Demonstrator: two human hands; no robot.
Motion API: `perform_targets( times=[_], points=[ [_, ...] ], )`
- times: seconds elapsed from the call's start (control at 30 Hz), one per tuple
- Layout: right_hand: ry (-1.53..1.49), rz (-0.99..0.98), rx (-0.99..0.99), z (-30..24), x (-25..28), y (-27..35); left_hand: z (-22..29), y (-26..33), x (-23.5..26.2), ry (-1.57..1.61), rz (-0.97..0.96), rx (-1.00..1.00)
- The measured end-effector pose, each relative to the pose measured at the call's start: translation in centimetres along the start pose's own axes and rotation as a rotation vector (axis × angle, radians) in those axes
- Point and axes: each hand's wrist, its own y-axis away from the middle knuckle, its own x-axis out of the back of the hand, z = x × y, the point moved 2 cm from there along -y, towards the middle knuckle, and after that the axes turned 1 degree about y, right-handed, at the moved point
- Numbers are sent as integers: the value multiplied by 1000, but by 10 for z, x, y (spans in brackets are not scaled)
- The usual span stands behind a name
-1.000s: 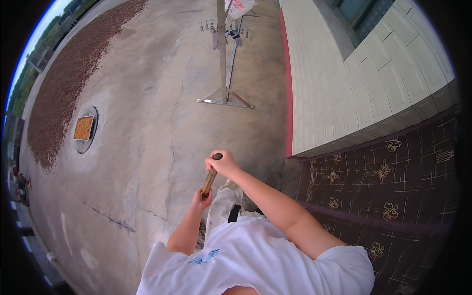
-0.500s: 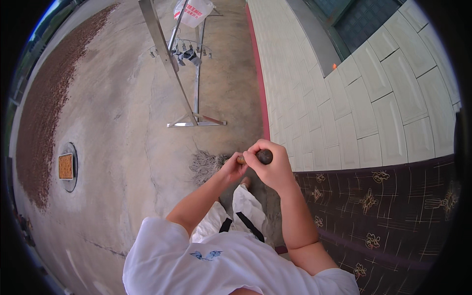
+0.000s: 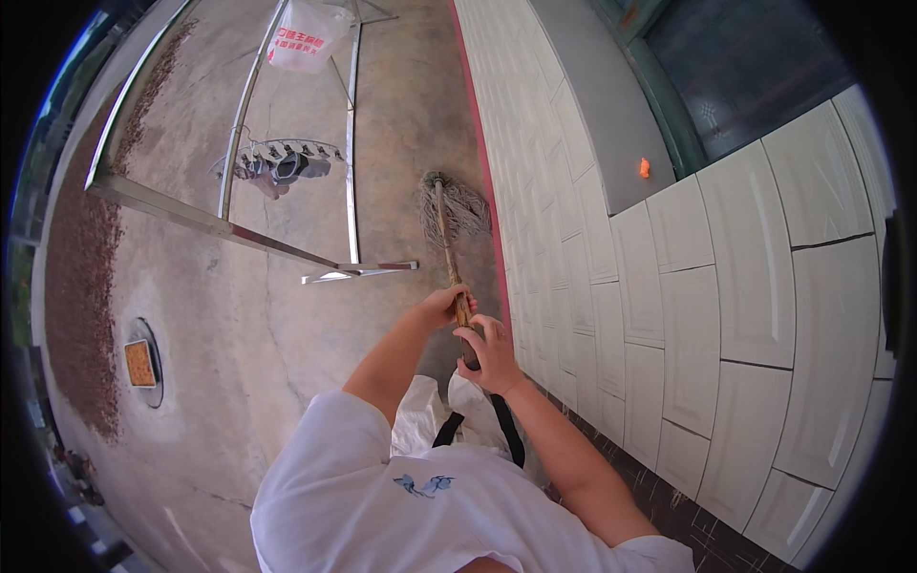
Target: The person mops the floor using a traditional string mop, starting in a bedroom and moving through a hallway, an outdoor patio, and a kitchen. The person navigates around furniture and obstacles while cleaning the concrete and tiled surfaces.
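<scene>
Left grip [image 3: 445,307]: closed around the upper shaft [image 3: 450,250] of the mop [image 3: 439,210]. Right grip [image 3: 495,363]: set at the dark butt end [image 3: 469,361], fingers spread; whether it bears firmly cannot be told. Location: the mop extends ahead of the person, its grey head [image 3: 466,212] over the concrete floor [image 3: 287,306], beside the wall's red base strip [image 3: 496,250].

Handling (judged): shaft stiff, moderately light; strands soft and limp, not fragile. Weight probably sits at the strand end, more so if wet; dampness cannot be determined. Hold with one hand at the butt for steering, the other lower for support.

Appearance: brown, mottled, wood-like shaft; rounded butt; loose, stringy strands fanned toward the wall.
</scene>
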Motion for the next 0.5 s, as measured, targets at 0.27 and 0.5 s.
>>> perform_targets(
  times=[0.27, 0.5],
  points=[
    [-1641, -245, -1465, 101, -58, -150, 120, -41, -70, -270, 133, -81],
    [-2068, -352, -1465, 136, -54, -334, 300, -61, -97, -704, 268, -63]
  ],
)
